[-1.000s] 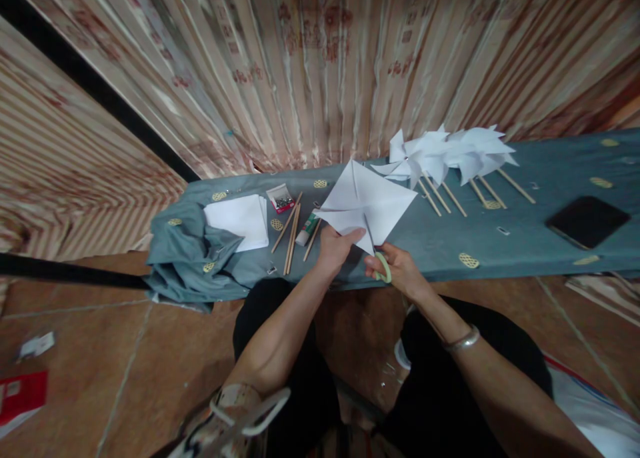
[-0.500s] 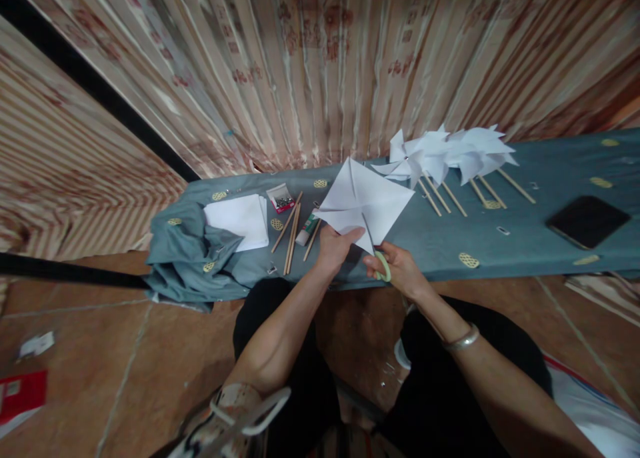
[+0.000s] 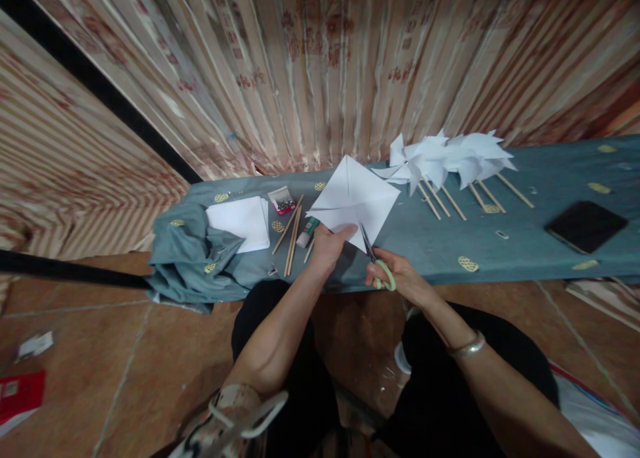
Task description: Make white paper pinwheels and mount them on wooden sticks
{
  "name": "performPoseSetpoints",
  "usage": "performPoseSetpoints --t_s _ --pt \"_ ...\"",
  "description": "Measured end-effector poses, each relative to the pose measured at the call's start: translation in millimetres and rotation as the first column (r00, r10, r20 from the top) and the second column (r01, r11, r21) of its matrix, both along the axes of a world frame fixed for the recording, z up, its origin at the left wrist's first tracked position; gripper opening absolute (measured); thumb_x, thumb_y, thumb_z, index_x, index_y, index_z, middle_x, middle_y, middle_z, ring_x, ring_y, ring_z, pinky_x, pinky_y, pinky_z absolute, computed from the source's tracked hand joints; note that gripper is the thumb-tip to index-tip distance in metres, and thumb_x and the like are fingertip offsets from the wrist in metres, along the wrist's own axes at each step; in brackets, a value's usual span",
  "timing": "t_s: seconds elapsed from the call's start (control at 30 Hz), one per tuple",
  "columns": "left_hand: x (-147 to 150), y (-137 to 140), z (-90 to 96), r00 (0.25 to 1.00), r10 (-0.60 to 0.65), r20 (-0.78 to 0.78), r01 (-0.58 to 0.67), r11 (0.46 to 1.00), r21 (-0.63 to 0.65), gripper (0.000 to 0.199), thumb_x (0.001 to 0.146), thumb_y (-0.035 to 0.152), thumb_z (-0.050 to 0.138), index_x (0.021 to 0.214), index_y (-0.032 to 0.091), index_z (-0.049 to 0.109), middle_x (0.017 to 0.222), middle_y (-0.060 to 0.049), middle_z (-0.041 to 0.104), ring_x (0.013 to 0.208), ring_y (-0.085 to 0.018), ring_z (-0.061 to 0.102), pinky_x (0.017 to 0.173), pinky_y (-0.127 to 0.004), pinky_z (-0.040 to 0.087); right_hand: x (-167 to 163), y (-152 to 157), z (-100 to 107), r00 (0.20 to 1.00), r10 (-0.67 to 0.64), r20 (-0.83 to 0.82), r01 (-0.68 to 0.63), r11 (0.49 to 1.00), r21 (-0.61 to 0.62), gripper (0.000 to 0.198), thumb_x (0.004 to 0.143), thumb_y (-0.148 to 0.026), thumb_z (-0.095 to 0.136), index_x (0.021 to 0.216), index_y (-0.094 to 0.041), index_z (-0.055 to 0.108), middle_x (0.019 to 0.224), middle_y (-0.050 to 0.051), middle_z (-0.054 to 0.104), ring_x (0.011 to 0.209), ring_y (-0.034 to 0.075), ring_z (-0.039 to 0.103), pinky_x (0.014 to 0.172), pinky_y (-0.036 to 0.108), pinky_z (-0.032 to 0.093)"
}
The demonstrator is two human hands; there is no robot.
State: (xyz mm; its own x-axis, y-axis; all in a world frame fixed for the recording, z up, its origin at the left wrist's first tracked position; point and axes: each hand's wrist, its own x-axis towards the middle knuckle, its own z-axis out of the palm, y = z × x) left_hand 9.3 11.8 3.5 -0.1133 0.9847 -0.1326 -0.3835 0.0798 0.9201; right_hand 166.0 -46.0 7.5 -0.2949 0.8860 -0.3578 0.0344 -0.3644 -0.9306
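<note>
A square white sheet of paper (image 3: 370,195) with slits running in from its corners is pinched at its lower left by my left hand (image 3: 329,246), thumb on top. My right hand (image 3: 397,273) is closed round the pale green handles of a pair of scissors (image 3: 384,275). The dark blades point up and to the left, lying at the sheet's lower corner, their tips toward its middle. Beside my left hand lie a green and white tube (image 3: 307,233) and several wooden sticks (image 3: 293,241).
A stack of white paper (image 3: 243,223) and a small red box of metal pins (image 3: 283,201) lie left on the cloth-covered bench (image 3: 425,258). Several paper pinwheels (image 3: 450,157) on sticks rest at the back right. A dark flat object (image 3: 586,226) lies at far right. Striped curtains hang behind.
The paper has shifted slightly left with my left hand. My right hand has moved a little down and right, and more of the scissor blades now shows.
</note>
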Motion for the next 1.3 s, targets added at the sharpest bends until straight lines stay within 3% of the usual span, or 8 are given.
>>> performPoseSetpoints --t_s 0.2,0.33,0.5,0.63,0.77,0.9,1.1,1.3 --pt "-15 5 8.1 0.997 0.077 0.021 -0.077 0.997 -0.001 0.029 0.048 0.022 0.083 0.074 0.015 0.07 0.078 -0.004 0.074 0.071 -0.019 0.066 0.075 -0.033 0.052 33 -3 4 0.982 0.185 0.026 -0.182 0.979 -0.093 0.06 0.062 -0.062 0.08 0.098 -0.016 0.067 0.064 0.002 0.069 0.052 0.01 0.054 0.048 0.022 0.038" --pt "-24 4 7.2 0.998 0.053 0.022 -0.053 0.998 -0.03 0.032 0.046 0.021 0.083 0.075 0.014 0.071 0.079 -0.006 0.075 0.074 -0.021 0.067 0.077 -0.035 0.053 55 -6 13 0.983 0.179 0.033 -0.176 0.982 -0.067 0.058 0.063 -0.063 0.079 0.094 -0.015 0.071 0.067 0.004 0.07 0.056 0.011 0.056 0.052 0.024 0.041" --pt "-26 0 3.4 0.999 -0.03 -0.045 0.027 0.997 -0.067 0.029 0.045 0.023 0.084 0.07 0.016 0.071 0.071 -0.004 0.073 0.069 -0.021 0.067 0.074 -0.035 0.052 69 0 17 0.988 -0.113 0.1 0.108 0.992 0.061 0.058 0.059 -0.066 0.079 0.09 -0.017 0.073 0.068 0.005 0.07 0.055 0.013 0.056 0.053 0.027 0.044" --pt "-23 -3 0.3 0.989 -0.132 -0.063 0.127 0.989 -0.076 0.029 0.045 0.024 0.083 0.069 0.016 0.07 0.07 -0.003 0.072 0.068 -0.02 0.066 0.072 -0.033 0.051 72 16 7 0.896 -0.429 0.112 0.408 0.897 0.167 0.057 0.047 -0.062 0.086 0.082 -0.02 0.071 0.064 0.004 0.07 0.054 0.014 0.058 0.053 0.027 0.047" --pt "-19 -5 -2.0 0.981 -0.187 -0.054 0.182 0.979 -0.096 0.031 0.046 0.02 0.078 0.075 0.014 0.071 0.074 -0.003 0.073 0.073 -0.021 0.066 0.076 -0.034 0.05 71 28 -2 0.831 -0.549 0.085 0.506 0.811 0.294 0.054 0.049 -0.057 0.088 0.085 -0.021 0.071 0.066 0.002 0.071 0.053 0.013 0.057 0.049 0.026 0.045" --pt "-19 -7 1.5 0.974 -0.226 -0.016 0.223 0.967 -0.125 0.031 0.046 0.018 0.076 0.076 0.014 0.071 0.075 -0.003 0.073 0.073 -0.02 0.066 0.078 -0.034 0.049 68 36 -1 0.803 -0.589 0.086 0.526 0.77 0.36 0.059 0.042 -0.053 0.091 0.085 -0.02 0.07 0.062 -0.001 0.069 0.049 0.012 0.054 0.043 0.023 0.04" --pt "-17 -12 8.7 0.948 -0.317 0.029 0.319 0.941 -0.115 0.032 0.046 0.018 0.077 0.077 0.014 0.072 0.074 -0.003 0.074 0.075 -0.021 0.068 0.083 -0.036 0.05 62 40 8 0.858 -0.51 0.058 0.461 0.816 0.349 0.055 0.044 -0.048 0.091 0.086 -0.021 0.07 0.068 0.0 0.071 0.056 0.013 0.058 0.049 0.024 0.044" --pt "-10 -17 10.2 0.944 -0.328 0.017 0.325 0.925 -0.197 0.022 0.046 0.017 0.073 0.067 0.013 0.07 0.064 -0.001 0.071 0.059 -0.016 0.063 0.064 -0.028 0.047 58 38 8 0.927 -0.372 0.042 0.349 0.899 0.266 0.045 0.042 -0.043 0.092 0.073 -0.021 0.068 0.062 -0.004 0.066 0.055 0.011 0.055 0.054 0.024 0.047"
